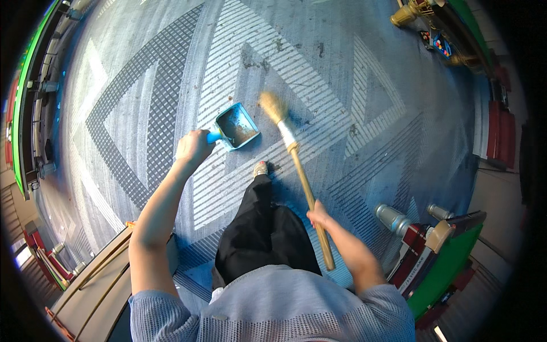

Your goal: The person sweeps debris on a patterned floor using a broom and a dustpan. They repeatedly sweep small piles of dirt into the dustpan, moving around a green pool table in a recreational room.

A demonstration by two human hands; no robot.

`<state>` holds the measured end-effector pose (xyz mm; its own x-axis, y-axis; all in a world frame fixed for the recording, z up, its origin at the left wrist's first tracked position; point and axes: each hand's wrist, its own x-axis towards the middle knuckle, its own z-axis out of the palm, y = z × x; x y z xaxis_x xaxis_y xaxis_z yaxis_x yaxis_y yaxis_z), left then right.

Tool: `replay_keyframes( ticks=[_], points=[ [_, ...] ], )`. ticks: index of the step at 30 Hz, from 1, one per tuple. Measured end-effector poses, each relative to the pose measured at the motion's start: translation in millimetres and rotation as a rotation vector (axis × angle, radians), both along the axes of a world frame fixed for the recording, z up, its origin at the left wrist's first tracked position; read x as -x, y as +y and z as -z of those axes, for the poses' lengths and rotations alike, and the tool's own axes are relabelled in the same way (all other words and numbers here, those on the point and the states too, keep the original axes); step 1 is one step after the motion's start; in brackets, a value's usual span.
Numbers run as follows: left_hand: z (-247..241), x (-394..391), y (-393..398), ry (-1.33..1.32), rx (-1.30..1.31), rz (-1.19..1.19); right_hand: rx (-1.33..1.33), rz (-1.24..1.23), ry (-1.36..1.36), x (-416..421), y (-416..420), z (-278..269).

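Note:
My left hand [194, 147] is closed on the handle of a blue dustpan [238, 126], which is held over the patterned carpet [273, 77] with some debris inside. In my right hand [318, 215] is the wooden handle of a short broom [290, 141]. Its straw bristles, slightly blurred, point away from me, to the right of the dustpan and apart from it. Whether the bristles touch the carpet I cannot tell. Small dark bits of debris are scattered on the carpet, mostly beyond the bristles and around them. My shoe [260, 169] shows just below the dustpan.
Green-topped billiard tables stand at the left edge [19, 115], upper right [470, 21] and lower right [448, 269]. A metal table leg [391, 219] stands near my right arm. Coloured balls [442, 46] sit under the upper right table. Cues [102, 267] lie on a surface at lower left.

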<state>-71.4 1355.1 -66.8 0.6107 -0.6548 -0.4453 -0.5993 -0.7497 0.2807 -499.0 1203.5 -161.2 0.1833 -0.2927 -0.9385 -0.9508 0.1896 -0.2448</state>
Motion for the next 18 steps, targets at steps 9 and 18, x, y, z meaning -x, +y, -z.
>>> replay_keyframes(
  ticks=[9,18],
  points=[
    [-10,-14,-12,0.037,-0.05,-0.085,-0.034,0.106,-0.141,-8,-86,-97],
    [-3,6,1,-0.032,-0.046,-0.262,0.138,-0.289,0.07,-52,-68,-13]
  ],
)
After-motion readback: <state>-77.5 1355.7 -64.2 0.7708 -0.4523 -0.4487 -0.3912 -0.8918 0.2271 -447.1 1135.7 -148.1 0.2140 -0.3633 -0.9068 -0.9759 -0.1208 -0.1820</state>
